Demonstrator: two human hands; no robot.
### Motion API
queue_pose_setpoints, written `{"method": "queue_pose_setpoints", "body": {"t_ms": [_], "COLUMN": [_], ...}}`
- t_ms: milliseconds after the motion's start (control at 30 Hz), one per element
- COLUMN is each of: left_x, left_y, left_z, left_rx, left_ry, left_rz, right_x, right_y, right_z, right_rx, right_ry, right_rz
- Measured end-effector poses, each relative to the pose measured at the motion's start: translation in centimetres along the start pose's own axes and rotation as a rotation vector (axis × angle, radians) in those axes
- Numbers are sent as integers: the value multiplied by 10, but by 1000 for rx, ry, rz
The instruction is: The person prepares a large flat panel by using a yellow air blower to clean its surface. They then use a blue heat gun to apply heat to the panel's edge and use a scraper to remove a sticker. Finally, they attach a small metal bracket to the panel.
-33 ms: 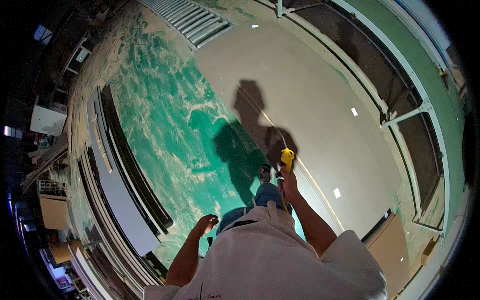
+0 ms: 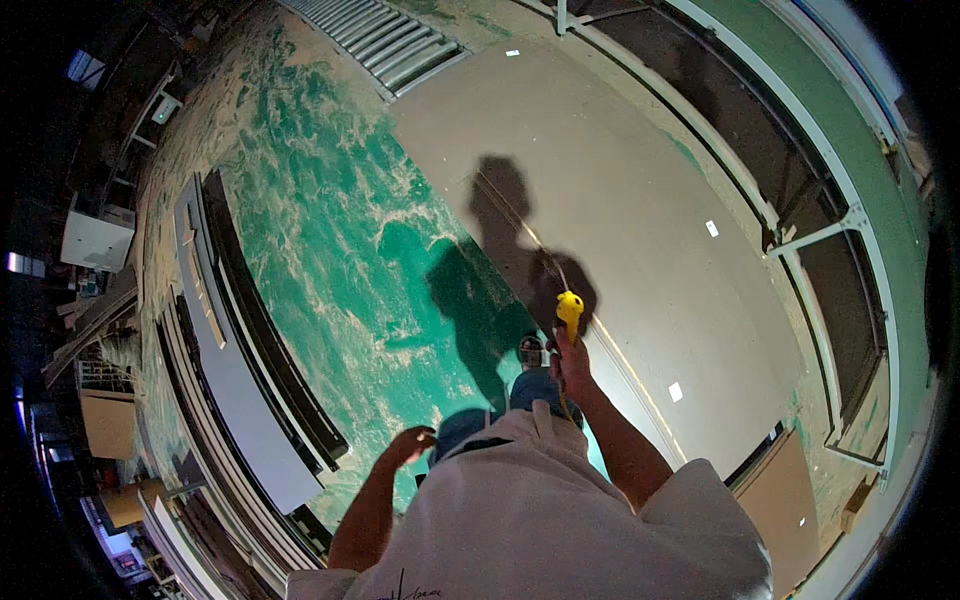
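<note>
My right hand (image 2: 573, 358) is closed round the handle of a yellow air blow gun (image 2: 569, 308), and a thin nozzle points forward from it. An orange-brown hose hangs below that fist, beside my leg. Under the gun lies a large grey-brown board (image 2: 650, 250). A pale narrow line (image 2: 630, 365) runs lengthwise over the board, partly in my shadow. My left hand (image 2: 410, 445) hangs at my left side with loosely bent fingers and nothing visible in it.
Sawdust streaks the green floor (image 2: 350, 270) to the left. Long grey panels (image 2: 235, 360) are stacked farther left. A roller conveyor (image 2: 400, 48) meets the board's far end. A white metal frame (image 2: 870, 270) borders the right side, and a brown panel (image 2: 780, 500) stands near my right.
My right hand and the yellow blow gun have shifted slightly left and away from me. The left hand is almost where it was.
</note>
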State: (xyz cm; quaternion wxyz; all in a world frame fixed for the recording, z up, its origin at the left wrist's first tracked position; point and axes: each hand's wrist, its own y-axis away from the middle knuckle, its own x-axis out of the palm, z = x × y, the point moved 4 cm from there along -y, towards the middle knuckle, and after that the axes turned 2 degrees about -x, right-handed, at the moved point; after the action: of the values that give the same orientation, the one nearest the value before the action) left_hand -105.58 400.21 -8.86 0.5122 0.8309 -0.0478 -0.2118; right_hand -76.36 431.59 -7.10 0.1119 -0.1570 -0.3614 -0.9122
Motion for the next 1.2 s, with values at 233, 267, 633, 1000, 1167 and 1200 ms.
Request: {"method": "queue_pose_setpoints", "body": {"t_ms": [233, 267, 633, 1000, 1167, 1200], "left_x": [-236, -270, -609, -866, -928, -934], "left_y": [-142, -175, -522, -891, -987, -998], "left_z": [-67, -74, -235, -345, -423, -429], "left_rx": [47, 50, 73, 595, 567, 561], "left_ry": [228, 235, 212, -1248, -545, -453], "left_rz": [-241, -163, 115, -612, -334, -258], "right_x": [127, 141, 234, 278, 289, 293], "right_y": [-176, -204, -379, -634, -720, -732], "right_z": [57, 59, 59, -54, -74, -85], "right_rx": [-82, -120, -38, 129, 81, 46], "right_ry": [390, 440, 166, 968, 314, 420], "right_rz": [107, 96, -261, -654, -1067, -1096]}}
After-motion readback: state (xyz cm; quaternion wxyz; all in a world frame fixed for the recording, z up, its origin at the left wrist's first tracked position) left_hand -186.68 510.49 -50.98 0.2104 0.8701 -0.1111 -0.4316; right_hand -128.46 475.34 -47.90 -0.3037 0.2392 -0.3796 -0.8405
